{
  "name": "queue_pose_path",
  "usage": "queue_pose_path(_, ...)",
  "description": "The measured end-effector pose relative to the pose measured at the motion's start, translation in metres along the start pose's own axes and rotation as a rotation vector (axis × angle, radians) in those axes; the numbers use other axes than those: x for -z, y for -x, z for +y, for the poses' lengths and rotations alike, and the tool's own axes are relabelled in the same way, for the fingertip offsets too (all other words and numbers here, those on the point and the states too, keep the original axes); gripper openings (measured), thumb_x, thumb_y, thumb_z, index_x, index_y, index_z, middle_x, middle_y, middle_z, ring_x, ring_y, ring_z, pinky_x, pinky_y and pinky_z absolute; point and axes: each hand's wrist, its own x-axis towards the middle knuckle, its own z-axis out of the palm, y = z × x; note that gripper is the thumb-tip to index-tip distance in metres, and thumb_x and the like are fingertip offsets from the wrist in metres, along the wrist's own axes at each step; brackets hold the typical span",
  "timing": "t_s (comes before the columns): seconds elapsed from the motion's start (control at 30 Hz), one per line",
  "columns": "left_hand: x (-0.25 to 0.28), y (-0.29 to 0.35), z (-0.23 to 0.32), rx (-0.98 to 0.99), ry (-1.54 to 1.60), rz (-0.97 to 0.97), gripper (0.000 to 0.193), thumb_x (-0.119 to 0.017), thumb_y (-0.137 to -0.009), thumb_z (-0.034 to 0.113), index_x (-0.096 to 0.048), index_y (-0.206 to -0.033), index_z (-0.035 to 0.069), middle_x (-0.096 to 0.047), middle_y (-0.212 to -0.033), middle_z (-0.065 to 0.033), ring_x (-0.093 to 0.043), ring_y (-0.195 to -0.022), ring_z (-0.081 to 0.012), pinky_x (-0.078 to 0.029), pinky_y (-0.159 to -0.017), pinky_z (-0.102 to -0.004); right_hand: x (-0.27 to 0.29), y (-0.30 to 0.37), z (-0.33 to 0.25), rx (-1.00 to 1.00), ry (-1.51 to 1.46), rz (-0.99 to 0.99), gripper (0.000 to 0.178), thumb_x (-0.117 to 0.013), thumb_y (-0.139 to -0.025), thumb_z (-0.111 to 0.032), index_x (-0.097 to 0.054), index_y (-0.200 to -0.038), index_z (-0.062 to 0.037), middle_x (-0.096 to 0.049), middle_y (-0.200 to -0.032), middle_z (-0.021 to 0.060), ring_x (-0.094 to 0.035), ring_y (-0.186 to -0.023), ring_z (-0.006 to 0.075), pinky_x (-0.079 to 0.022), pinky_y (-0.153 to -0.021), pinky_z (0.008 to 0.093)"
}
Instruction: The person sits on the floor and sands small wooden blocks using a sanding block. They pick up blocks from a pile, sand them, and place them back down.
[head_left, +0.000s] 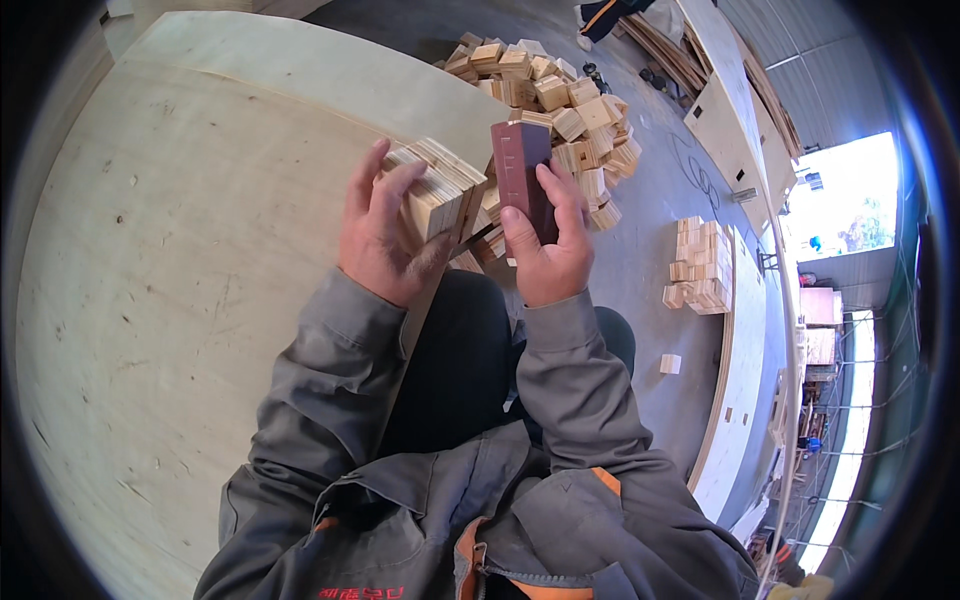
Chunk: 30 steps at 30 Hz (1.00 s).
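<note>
Over the edge of the plywood sheet, my left hand (385, 225) is closed around a pale layered plywood block (436, 200), thumb below and fingers over its upper side. My right hand (551, 238) grips a long sanding block (522, 175), a wooden bar wrapped in maroon sheet with a row of small staple-like marks along one face. It stands nearly upright, its thumb on the near side and fingers at the right. The two blocks are held close together, with a narrow gap between them. My right palm and part of the left block's underside are hidden.
A large plywood sheet (190, 270) spreads across the left. Beyond my hands lies a heap of wooden blocks (570, 100) on the grey floor. Stacked blocks (703, 265) and one loose block (670, 364) are at the right, near long boards (735, 390). Another person's leg (603, 18) shows far off.
</note>
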Motion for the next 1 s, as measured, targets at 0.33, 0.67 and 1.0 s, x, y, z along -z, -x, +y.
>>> queue_pose_path(0.33,-0.009,-0.002,0.011,0.271,0.31,0.112,0.117,-0.101,-0.076,0.017,-0.031,-0.166,-0.01,-0.059,-0.153,-0.0251,-0.061,-0.145,-0.033,-0.05,-0.121,-0.043,-0.026,-0.006,-0.016,0.294,0.122,0.0,0.065,-0.092,-0.089,-0.023,-0.072,-0.15,-0.0137,-0.055,-0.167,0.0194,-0.059,-0.14,0.0415,-0.05,-0.117,0.0517)
queue_pose_path(0.67,0.004,-0.006,-0.011,0.462,0.475,0.048,0.118,-0.1,-0.075,0.018,-0.031,-0.166,-0.012,-0.058,-0.155,-0.029,-0.059,-0.146,-0.034,-0.049,-0.123,-0.0431,-0.003,0.035,0.013,0.39,0.178,-0.109,0.074,-0.097,-0.076,-0.007,-0.074,-0.145,-0.0194,-0.055,-0.167,0.0154,-0.058,-0.139,0.0432,-0.054,-0.115,0.0526)
queue_pose_path(1.0,0.006,-0.006,-0.022,0.503,0.496,0.062,0.119,-0.103,-0.075,0.023,-0.033,-0.165,-0.013,-0.061,-0.15,-0.0293,-0.063,-0.14,-0.0334,-0.053,-0.118,-0.0427,-0.039,-0.02,-0.021,0.395,0.164,-0.007,0.065,-0.093,-0.085,-0.016,-0.074,-0.147,-0.0158,-0.057,-0.165,0.016,-0.058,-0.139,0.0416,-0.051,-0.116,0.0531)
